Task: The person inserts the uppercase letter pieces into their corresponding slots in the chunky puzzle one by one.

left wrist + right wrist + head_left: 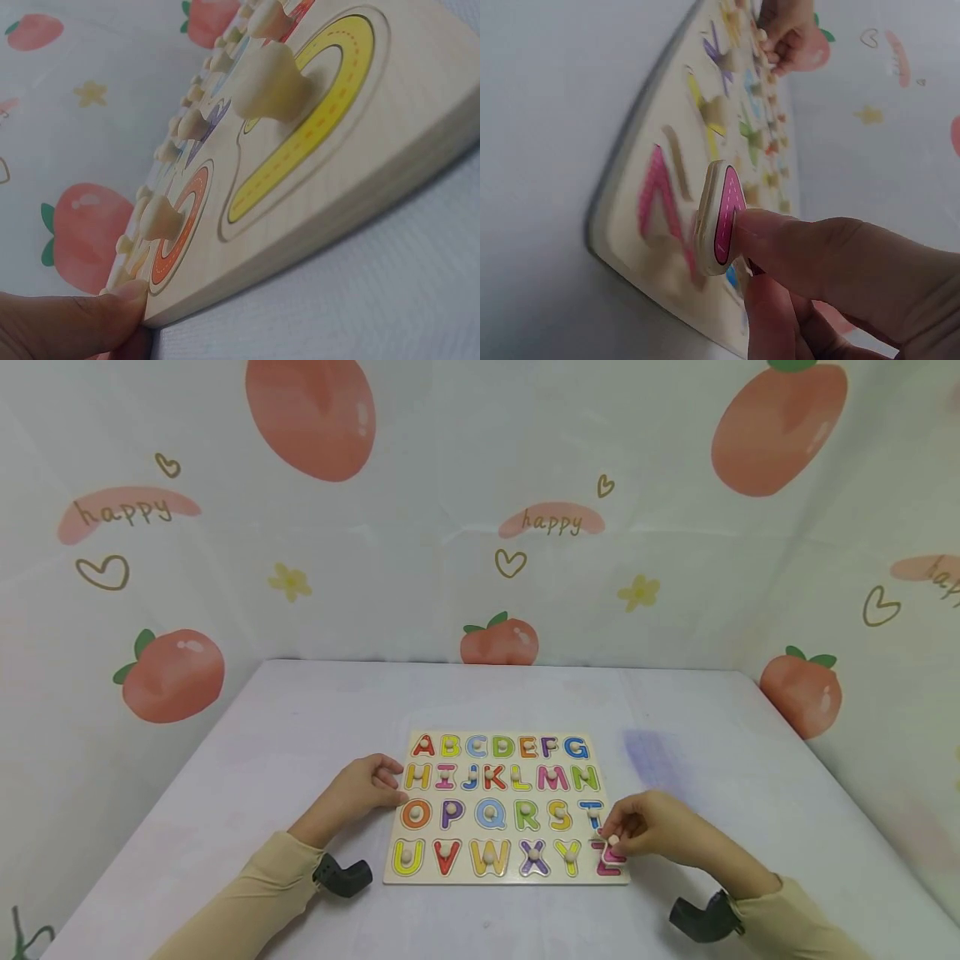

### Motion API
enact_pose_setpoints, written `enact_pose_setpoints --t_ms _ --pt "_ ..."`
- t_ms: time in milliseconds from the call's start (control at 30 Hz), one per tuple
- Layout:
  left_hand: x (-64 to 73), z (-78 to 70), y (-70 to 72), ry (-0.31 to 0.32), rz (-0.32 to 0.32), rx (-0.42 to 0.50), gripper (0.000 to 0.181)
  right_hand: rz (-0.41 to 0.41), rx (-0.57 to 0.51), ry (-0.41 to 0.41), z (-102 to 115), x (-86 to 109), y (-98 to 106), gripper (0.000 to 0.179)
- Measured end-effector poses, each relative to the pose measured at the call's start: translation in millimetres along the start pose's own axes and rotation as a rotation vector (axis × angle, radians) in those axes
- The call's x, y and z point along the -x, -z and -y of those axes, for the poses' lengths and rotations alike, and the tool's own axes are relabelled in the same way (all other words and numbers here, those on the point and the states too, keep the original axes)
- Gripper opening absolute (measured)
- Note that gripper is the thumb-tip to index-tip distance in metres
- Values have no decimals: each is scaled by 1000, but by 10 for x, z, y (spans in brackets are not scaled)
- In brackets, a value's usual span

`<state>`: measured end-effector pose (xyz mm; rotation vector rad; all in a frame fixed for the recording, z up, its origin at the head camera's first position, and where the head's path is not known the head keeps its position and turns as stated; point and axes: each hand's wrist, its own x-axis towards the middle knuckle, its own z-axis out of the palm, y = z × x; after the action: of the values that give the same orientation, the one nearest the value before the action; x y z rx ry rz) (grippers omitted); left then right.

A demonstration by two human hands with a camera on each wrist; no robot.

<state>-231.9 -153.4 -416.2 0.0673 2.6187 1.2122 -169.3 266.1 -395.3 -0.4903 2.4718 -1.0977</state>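
A wooden alphabet puzzle board [468, 833] lies flat with colored knobbed letters in several rows. My left hand [365, 791] holds the board's left edge; in the left wrist view the thumb [112, 311] lies at the edge beside the orange O [184, 232]. At the front right corner, my right hand [660, 828] pinches a pink letter Z piece [613, 853]. That piece, seen tilted in the right wrist view, is raised off the board, over a pink Z-marked recess [658, 191]. The fingers partly cover it.
The board rests on a white-covered table [315, 718] with a bluish smudge [656, 760] to its right. Behind stands a white backdrop [420, 568] printed with peaches. A black wrist device [342, 875] is on the left forearm, another [705, 918] on the right.
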Motion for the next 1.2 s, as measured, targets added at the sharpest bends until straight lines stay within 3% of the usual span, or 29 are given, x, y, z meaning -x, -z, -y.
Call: enact_pose_setpoints --t_ms 267,1200 --pt "-35 11 -9 18 -5 -2 48 32 7 2 5 -32 -108 10" --pt "-23 9 -7 19 9 8 48 30 1 -30 -21 -55 -170 14"
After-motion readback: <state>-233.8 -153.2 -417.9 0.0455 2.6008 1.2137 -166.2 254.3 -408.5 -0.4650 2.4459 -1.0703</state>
